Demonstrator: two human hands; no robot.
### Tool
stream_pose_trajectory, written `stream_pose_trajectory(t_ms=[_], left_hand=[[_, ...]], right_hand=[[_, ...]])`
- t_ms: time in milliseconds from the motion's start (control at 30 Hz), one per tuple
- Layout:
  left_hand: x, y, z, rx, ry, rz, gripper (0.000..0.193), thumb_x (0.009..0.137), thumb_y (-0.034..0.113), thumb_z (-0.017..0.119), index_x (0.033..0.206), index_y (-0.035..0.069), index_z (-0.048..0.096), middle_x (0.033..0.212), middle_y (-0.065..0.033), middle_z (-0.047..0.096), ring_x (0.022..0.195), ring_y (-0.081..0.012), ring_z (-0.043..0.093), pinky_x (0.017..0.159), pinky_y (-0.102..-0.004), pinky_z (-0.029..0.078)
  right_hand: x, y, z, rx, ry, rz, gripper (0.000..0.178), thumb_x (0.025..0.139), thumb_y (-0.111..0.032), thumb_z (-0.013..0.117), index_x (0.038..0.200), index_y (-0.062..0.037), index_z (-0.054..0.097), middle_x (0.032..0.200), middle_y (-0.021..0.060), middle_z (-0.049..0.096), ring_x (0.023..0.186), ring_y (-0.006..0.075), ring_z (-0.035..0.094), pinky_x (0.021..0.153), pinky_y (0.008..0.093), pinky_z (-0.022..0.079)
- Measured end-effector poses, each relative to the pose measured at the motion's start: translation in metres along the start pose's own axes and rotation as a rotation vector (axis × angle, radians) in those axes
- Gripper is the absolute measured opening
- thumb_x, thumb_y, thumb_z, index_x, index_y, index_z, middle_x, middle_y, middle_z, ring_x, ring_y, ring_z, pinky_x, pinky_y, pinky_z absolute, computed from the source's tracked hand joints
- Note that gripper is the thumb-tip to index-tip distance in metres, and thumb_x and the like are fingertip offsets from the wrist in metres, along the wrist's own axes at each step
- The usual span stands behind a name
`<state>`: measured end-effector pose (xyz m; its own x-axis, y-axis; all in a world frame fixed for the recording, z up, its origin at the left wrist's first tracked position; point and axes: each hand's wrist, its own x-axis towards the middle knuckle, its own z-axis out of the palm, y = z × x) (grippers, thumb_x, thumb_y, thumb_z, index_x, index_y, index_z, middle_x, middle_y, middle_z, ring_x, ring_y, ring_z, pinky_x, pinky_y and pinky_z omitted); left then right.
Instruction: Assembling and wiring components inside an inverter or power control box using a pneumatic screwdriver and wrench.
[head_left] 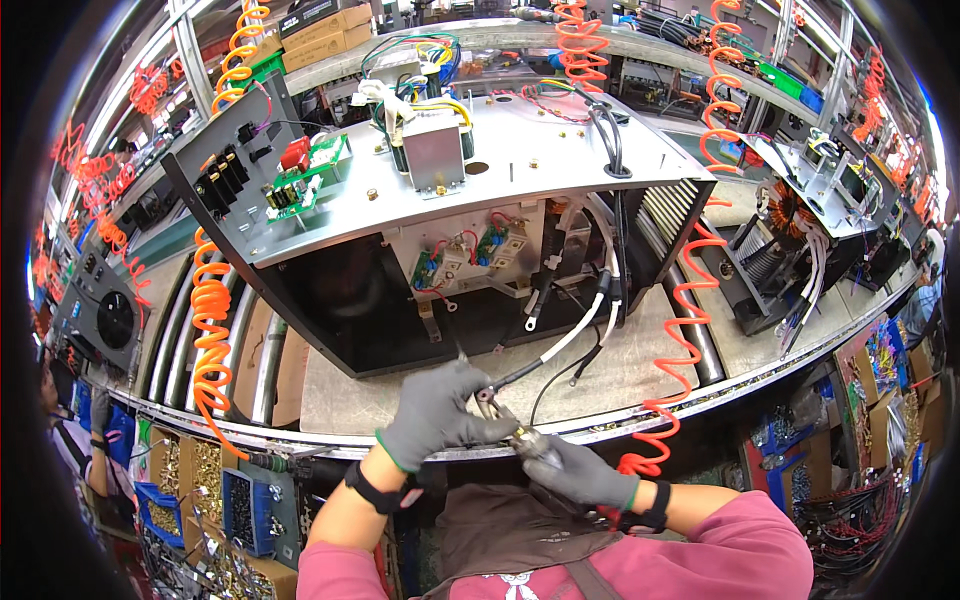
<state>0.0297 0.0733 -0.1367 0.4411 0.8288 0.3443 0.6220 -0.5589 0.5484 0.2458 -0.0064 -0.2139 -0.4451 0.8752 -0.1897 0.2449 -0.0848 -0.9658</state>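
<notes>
At the workbench (635,365), a metal tool (527,437) slants, tip pointing forward-left.

Both forearms (348,508) angle inward; the gloved left hand (435,412) has bent fingers (484,430), the right hand (585,472) curled just beside it.

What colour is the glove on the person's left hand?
The glove is grey with a green edge, head view.

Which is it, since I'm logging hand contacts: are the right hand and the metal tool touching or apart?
Touching. The head view shows the gloved right hand closed around the near end of the metal tool.
</notes>
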Motion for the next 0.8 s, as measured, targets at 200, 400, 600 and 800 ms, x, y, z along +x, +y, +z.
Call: stream_pose_trajectory(t_ms=[200, 400, 600, 800], left_hand=[[-0.006, 0.0, 0.042, 0.265, -0.124, -0.333, 0.056, 0.066, 0.065, 0.064, 0.083, 0.012, 0.067, 0.076, -0.0117, 0.063, 0.074, -0.0304, 0.064, 0.066, -0.0413, 0.049], [0.005, -0.019, 0.075, -0.097, -0.134, -0.42, 0.045, 0.081, 0.049, 0.061, 0.097, 0.006, 0.061, 0.079, -0.0126, 0.064, 0.076, -0.0278, 0.064, 0.067, -0.0381, 0.049], [-0.023, -0.023, 0.062, -1.261, 0.06, -0.727, 0.026, 0.087, 0.007, 0.05, 0.111, -0.003, 0.052, 0.104, -0.0127, 0.058, 0.092, -0.0199, 0.062, 0.077, -0.0273, 0.053], [-0.052, -0.004, 0.031, -1.15, 0.207, -0.771, 0.028, 0.091, 0.015, 0.052, 0.109, -0.006, 0.05, 0.113, -0.0207, 0.056, 0.096, -0.0234, 0.062, 0.077, -0.031, 0.055]], right_hand=[[-0.065, 0.016, -0.03, -0.362, 0.001, 0.338, 0.05, 0.084, -0.048, 0.06, 0.11, -0.0056, 0.053, 0.093, 0.0179, 0.062, 0.085, 0.0321, 0.062, 0.074, 0.0373, 0.047], [-0.094, 0.016, -0.029, -0.177, 0.137, 0.247, 0.047, 0.083, -0.037, 0.065, 0.117, -0.0071, 0.052, 0.098, 0.0149, 0.063, 0.089, 0.0263, 0.063, 0.079, 0.0351, 0.048], [-0.084, 0.012, -0.032, -0.251, 0.083, 0.088, 0.047, 0.082, -0.036, 0.066, 0.115, -0.0074, 0.053, 0.099, 0.0155, 0.063, 0.091, 0.0284, 0.064, 0.078, 0.0349, 0.048], [-0.054, -0.002, -0.026, -0.215, 0.019, 0.07, 0.044, 0.081, -0.04, 0.065, 0.106, -0.0062, 0.054, 0.087, 0.0179, 0.063, 0.082, 0.0343, 0.064, 0.072, 0.0388, 0.048]])
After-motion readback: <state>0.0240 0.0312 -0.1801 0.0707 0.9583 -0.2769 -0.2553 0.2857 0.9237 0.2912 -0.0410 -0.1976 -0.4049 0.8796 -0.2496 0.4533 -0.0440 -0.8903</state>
